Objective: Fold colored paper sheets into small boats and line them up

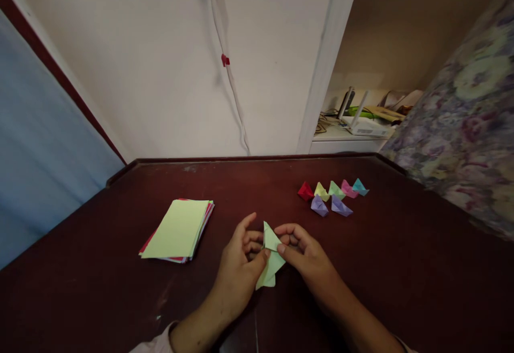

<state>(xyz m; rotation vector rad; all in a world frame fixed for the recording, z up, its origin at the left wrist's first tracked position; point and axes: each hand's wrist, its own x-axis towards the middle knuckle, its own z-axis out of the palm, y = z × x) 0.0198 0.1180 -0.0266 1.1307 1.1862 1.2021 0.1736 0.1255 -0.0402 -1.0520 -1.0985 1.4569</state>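
Observation:
A piece of pale green folded paper (pixel 274 263) is held between my two hands above the dark red table. Its upper part comes to a point, and two loose corners hang below. My left hand (pixel 240 264) pinches its left side, the thumb lying on the front and the index finger raised away from it. On the right edge, my right hand (pixel 307 254) grips the paper between thumb and fingers. Parts of the fingers behind the sheet are hidden.
A stack of coloured paper (pixel 176 230), pale yellow-green on top, lies to the left. Several small folded paper boats (pixel 320 205) stand in two rows at the back right. The table (pixel 100 288) meets a wall with a white cable (pixel 233 88). A white router (pixel 367 126) sits on a shelf.

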